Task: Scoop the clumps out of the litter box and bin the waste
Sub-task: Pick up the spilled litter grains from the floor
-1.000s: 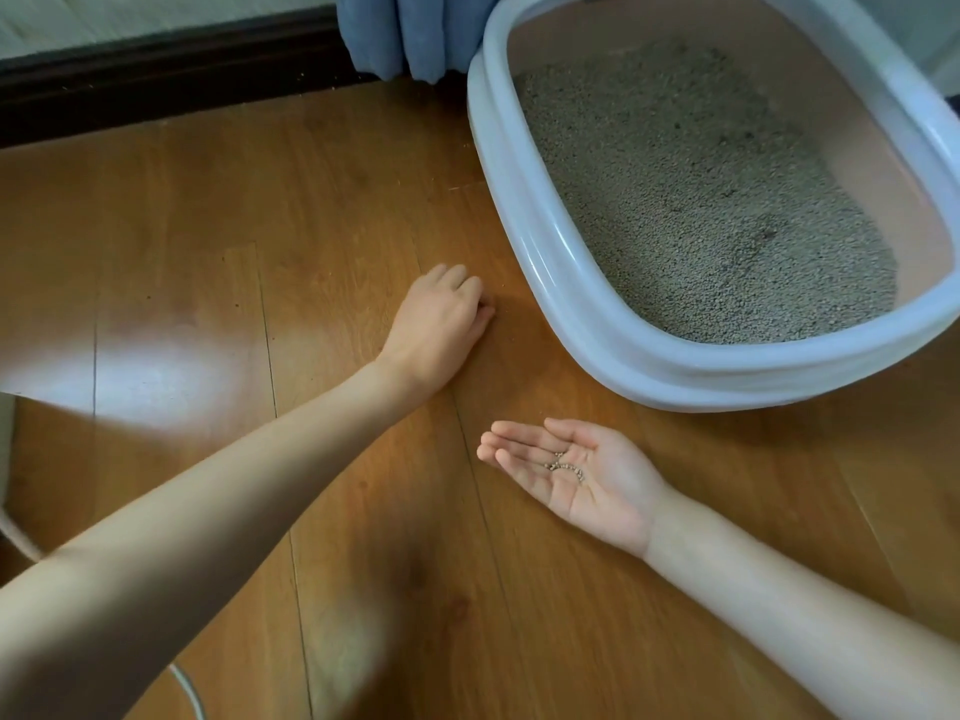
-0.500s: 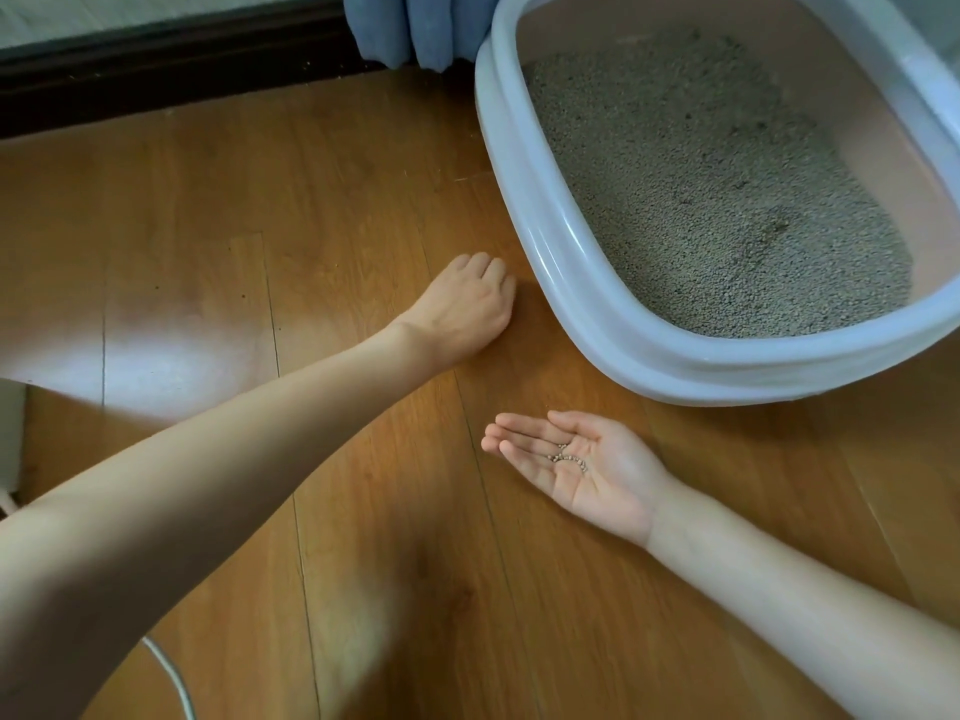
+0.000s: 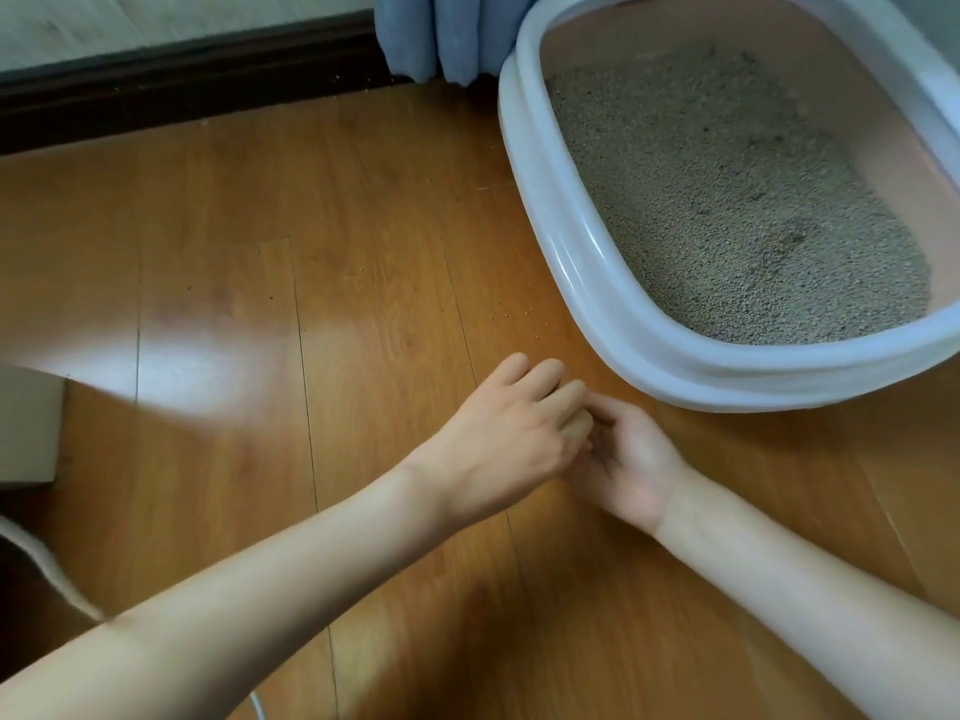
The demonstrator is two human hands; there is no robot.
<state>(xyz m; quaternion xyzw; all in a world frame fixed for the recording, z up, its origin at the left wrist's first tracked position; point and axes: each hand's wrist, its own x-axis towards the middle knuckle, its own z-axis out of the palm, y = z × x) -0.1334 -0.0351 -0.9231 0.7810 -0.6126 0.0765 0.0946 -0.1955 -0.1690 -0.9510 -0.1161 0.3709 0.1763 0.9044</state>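
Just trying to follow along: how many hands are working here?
2. The left hand, fingers curled, meets the upturned right hand just in front of the litter box. Neither is hidden.

This is a room in a home, seen at floor level. Warm orange-brown wood-plank flooring point(image 3: 218, 241) runs up to a dark baseboard point(image 3: 182, 90) under a pale wall, and blue curtain fabric point(image 3: 441, 33) hangs down to the floor. A white-rimmed cat litter box point(image 3: 571, 262) filled with grey litter point(image 3: 727, 200) sits on the planks, with stray granules point(image 3: 514, 311) scattered just beside it.
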